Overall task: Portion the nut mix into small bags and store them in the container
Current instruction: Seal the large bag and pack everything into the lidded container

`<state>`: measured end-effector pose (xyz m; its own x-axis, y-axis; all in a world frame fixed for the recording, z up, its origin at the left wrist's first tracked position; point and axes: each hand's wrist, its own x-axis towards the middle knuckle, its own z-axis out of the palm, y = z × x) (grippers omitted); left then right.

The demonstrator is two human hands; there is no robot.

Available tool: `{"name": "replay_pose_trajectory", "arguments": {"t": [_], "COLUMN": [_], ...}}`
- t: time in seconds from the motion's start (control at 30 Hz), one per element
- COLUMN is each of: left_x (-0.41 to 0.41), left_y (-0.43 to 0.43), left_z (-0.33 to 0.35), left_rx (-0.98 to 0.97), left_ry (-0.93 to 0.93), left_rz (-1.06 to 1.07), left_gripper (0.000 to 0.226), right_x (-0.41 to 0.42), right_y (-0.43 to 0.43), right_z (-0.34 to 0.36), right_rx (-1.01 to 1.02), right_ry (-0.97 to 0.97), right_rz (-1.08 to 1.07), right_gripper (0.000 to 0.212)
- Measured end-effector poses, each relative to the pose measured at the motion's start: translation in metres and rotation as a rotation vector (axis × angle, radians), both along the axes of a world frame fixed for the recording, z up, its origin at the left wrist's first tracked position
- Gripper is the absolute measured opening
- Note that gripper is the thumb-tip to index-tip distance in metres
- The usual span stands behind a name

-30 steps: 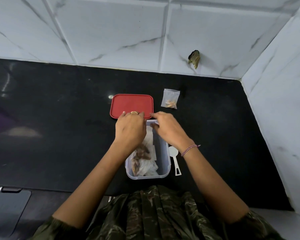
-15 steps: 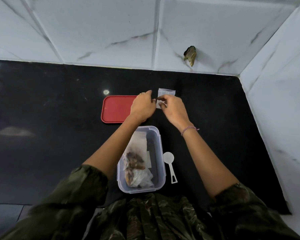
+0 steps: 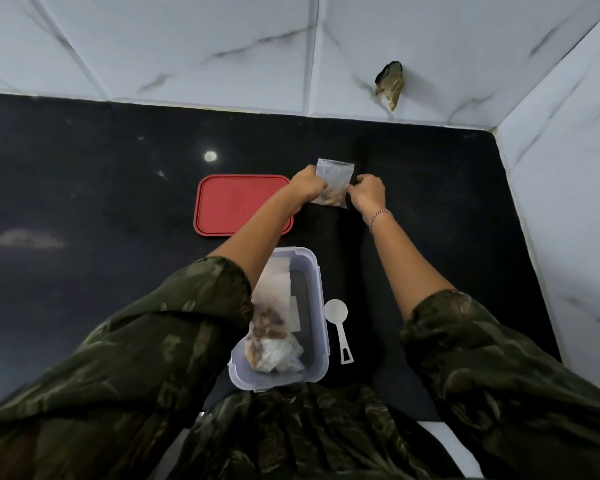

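1. Left hand point(image 3: 307, 187) and right hand point(image 3: 368, 194) had left the clear rectangular plastic container point(image 3: 323, 306), just nearer than the flat red rectangular plastic lid point(image 3: 236, 202), for the small crinkly transparent bag point(image 3: 334, 178) right of that lid.
2. Each pinched one side edge; brown nuts point(image 3: 331, 197) lumped at its bottom.
3. It looked ready for storing, I reckoned.

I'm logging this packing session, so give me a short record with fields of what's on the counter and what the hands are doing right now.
left hand: grips the small bag at its left edge
right hand: pinches the same bag's right edge
small bag: holds some nuts, beyond the container
container: open, filled bags inside, nearest the person
red lid: flat on the counter, left of the small bag
scoop: lying right of the container
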<state>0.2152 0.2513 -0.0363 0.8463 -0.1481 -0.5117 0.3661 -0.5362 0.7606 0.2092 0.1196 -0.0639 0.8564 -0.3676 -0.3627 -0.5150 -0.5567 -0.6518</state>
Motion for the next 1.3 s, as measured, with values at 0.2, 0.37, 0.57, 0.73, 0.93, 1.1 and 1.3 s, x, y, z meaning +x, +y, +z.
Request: {"name": "replay_pose_trajectory", "arguments": {"t": [0.2, 0.37, 0.57, 0.73, 0.93, 1.1, 1.3], "left_x": [-0.001, -0.004, -0.014, -0.030, -0.062, -0.086, -0.109], "left_y": [-0.005, -0.006, 0.001, 0.014, 0.026, 0.034, 0.045], "left_z": [-0.006, -0.004, 0.002, 0.016, 0.033, 0.048, 0.064], "left_rx": [-0.101, -0.204, -0.264, -0.222, -0.357, -0.448, -0.462], "left_ry": [0.062, 0.007, -0.163, -0.403, -0.568, -0.622, -0.705], "left_rz": [0.078, 0.120, 0.179, 0.217, 0.266, 0.300, 0.327], "left_gripper": [0.047, 0.062, 0.036, 0.011, 0.010, 0.007, 0.009], "right_x": [-0.004, -0.015, -0.039, -0.066, -0.087, -0.100, -0.119], "right_y": [0.007, 0.001, 0.003, 0.011, 0.020, 0.037, 0.061], "right_z": [-0.005, 0.002, 0.017, 0.045, 0.068, 0.085, 0.097], "right_rx": [0.254, 0.490, 0.574, 0.514, 0.488, 0.562, 0.671], "right_ry": [0.014, 0.050, -0.034, -0.149, -0.305, -0.475, -0.496], "right_rz": [-0.092, -0.116, -0.097, 0.012, 0.088, 0.053, 0.069], "right_gripper": [0.051, 0.011, 0.005, 0.014, 0.021, 0.027, 0.021]}}
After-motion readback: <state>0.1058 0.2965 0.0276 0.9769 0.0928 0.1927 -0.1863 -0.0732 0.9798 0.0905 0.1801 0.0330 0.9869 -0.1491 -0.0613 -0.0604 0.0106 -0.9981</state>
